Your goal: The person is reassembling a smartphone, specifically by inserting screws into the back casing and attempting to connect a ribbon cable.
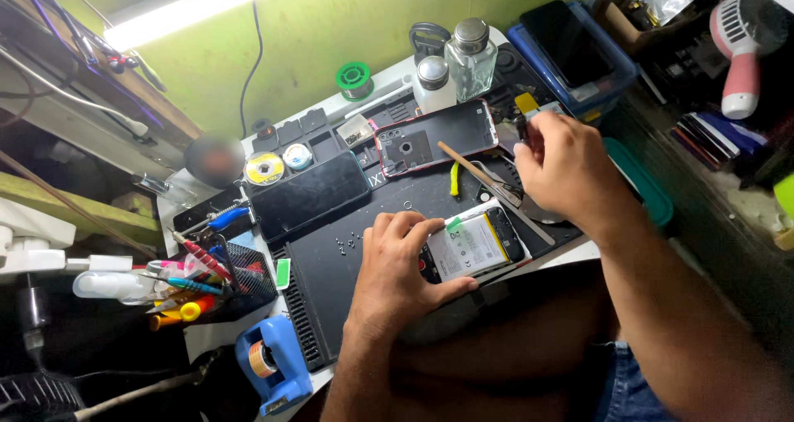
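While the opened phone (473,244) lies face down on the black work mat (331,265), it is gripped by the left hand (395,265) at its 9 o'clock edge, thumb pressed along the lower side and fingers curled over the upper corner. A white battery is exposed inside the phone, with a green pull tab at its top corner. The right hand (562,170) is held at 1 o'clock from the phone, fingers pinched together on a small dark part (522,126); what the part is cannot be told. A thin wooden-looking stick (475,170) is laid on the mat between the two hands. The removed back cover (436,137), red-rimmed, is placed at 12 o'clock from the phone. A second dark phone (310,195) is seen at 10 o'clock. Tiny screws (347,242) are scattered on the mat just beside the left hand. Two glass bottles (471,58) with metal caps are set at 12 o'clock beyond the cover. A blue tape dispenser (273,360) is found at 7 o'clock, and a mesh tray of tools (215,281) at 9 o'clock.
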